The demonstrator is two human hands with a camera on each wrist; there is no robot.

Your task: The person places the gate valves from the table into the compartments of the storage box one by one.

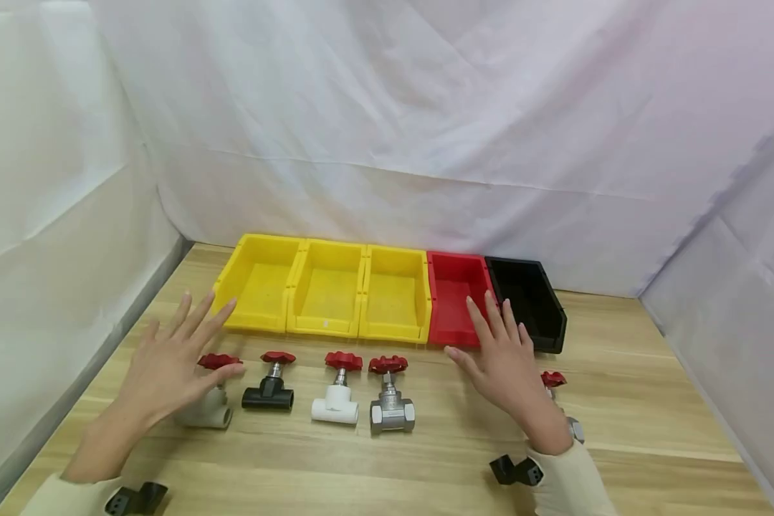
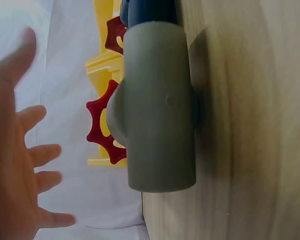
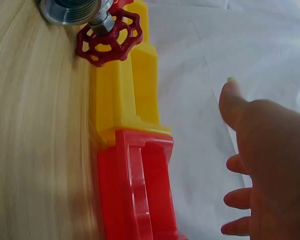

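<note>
My left hand [image 1: 170, 365] is spread over the grey valve [image 1: 209, 410] at the left end of a row, hiding part of it; nothing is in its grasp. In the left wrist view that valve's grey pipe body [image 2: 159, 107] fills the middle, with a red handwheel [image 2: 106, 122] behind it. To its right stand a black valve [image 1: 268, 393], a white valve [image 1: 335, 401] and a metal valve [image 1: 392, 410], all with red handwheels. My right hand [image 1: 506, 362], fingers spread and holding nothing, overlaps the red bin [image 1: 454, 301]. Another metal valve [image 1: 575, 428] is partly hidden behind the right wrist.
Along the back of the wooden table [image 1: 438, 466], three yellow bins [image 1: 325, 326], the red bin and a black bin [image 1: 557, 337] stand side by side. White cloth [image 1: 393, 107] hangs behind them and at both sides.
</note>
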